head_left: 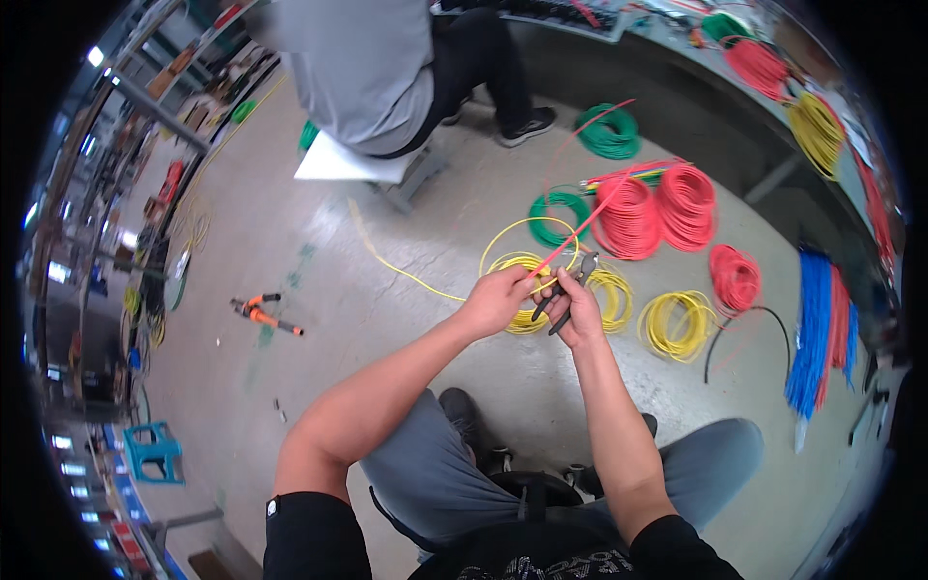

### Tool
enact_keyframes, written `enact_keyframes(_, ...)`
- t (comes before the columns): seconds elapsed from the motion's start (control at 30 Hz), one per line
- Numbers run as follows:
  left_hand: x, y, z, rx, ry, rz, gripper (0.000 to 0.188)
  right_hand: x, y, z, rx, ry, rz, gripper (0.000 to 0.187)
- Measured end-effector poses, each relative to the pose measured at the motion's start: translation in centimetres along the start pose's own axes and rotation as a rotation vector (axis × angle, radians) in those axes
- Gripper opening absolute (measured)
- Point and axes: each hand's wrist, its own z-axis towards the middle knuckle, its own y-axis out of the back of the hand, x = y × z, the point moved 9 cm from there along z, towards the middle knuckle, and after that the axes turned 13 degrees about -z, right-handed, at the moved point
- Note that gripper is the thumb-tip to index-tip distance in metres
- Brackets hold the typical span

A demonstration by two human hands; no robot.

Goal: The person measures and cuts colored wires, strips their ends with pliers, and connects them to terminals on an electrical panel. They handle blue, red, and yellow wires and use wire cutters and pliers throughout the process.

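My left hand [498, 300] pinches a thin red wire [590, 217] that runs up and to the right toward the red coils. My right hand [578, 311] grips black-handled pliers [568, 290], whose jaws sit at the wire just beside my left fingertips. Both hands are held close together above my knees, over the concrete floor. Directly below them lie yellow wire coils [527, 280].
Red coils [657, 208], green coils [609, 130] and more yellow coils [677, 324] lie on the floor ahead. Blue and red cut wire bundles [817, 324] lie at right. An orange-handled tool [263, 314] lies at left. Another person [372, 68] sits on a stool ahead.
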Motion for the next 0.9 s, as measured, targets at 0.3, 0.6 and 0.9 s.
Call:
enact_keyframes(0.3,-6.8,-1.7,-8.4,0.253,-0.019,0.177,0.026,16.7,11.6,-6.0,-0.293,0.323,0.192,0.015)
enact_keyframes(0.6,-10.1,0.9,-19.1,0.251,0.221,0.160,0.024,23.9,16.6,-7.1,-0.455,0.304,0.207,0.022)
enact_keyframes(0.9,-6.4,-2.4,-17.5,0.163,0.176,-0.163,0.025,15.8,2.6,-9.5,-0.051,0.293,-0.070,0.025)
